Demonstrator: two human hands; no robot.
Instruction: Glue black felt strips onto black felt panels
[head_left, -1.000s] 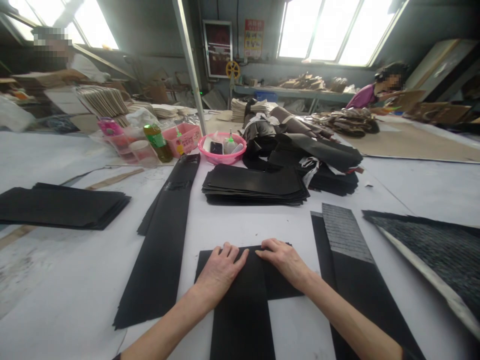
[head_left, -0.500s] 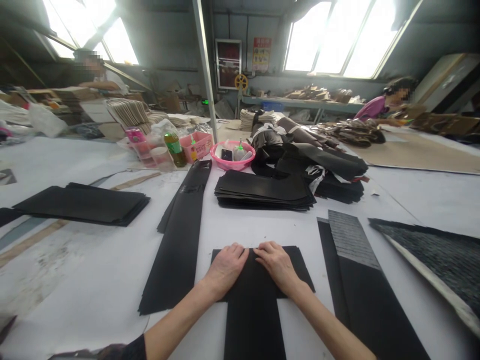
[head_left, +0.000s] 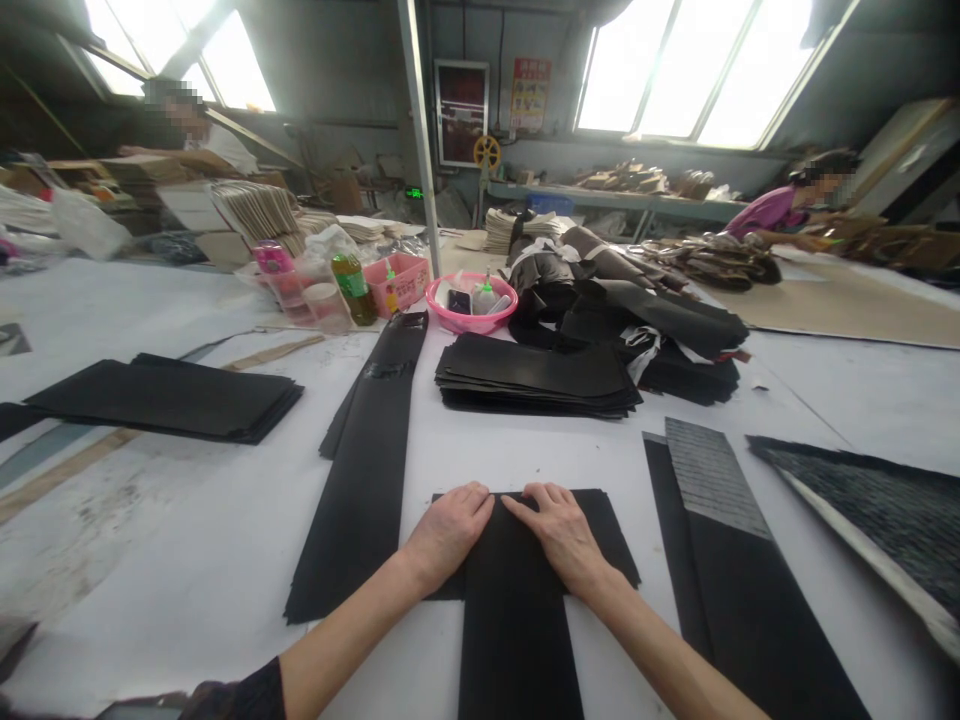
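Lower centre, your left hand (head_left: 450,530) and right hand (head_left: 561,530) rested at the black strip's (head_left: 517,650) top edge over a crosswise black panel (head_left: 609,530), seemingly holding edges flush; couldn't tell if either gripped.

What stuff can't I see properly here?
All in the head view:
- Near end of the long strip: cut off by the bottom edge.
- Parts of the crosswise sheet: covered by the left hand and right hand.
- Poster words: too small, blurry.
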